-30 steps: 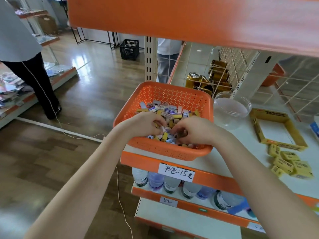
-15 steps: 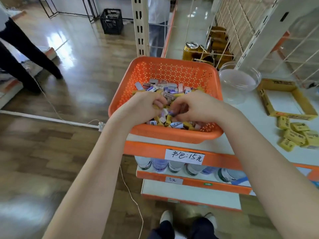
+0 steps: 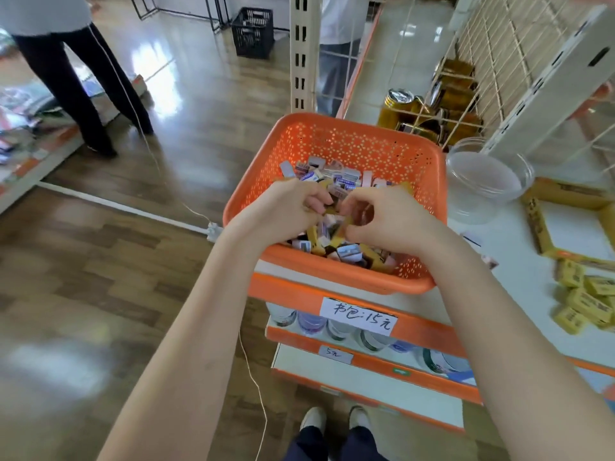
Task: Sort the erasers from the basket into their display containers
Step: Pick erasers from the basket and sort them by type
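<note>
A white shop shelf (image 3: 525, 281) is carrying an orange basket (image 3: 349, 144). The left hand (image 3: 286, 207) and right hand (image 3: 386, 221) are curling together into its erasers (image 3: 336, 179); any grip is unclear. A clear jar (image 3: 486, 181) and a yellow display box (image 3: 535, 224) are sitting right of the right hand.

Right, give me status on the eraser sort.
Left grip and right grip both in orange basket, curled among erasers; hold unclear. Yellow box and clear tub alongside, nothing blocking.

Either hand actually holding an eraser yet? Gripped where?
Cannot tell. Left hand and right hand curl into the erasers in the orange basket; any grip is hidden.
</note>
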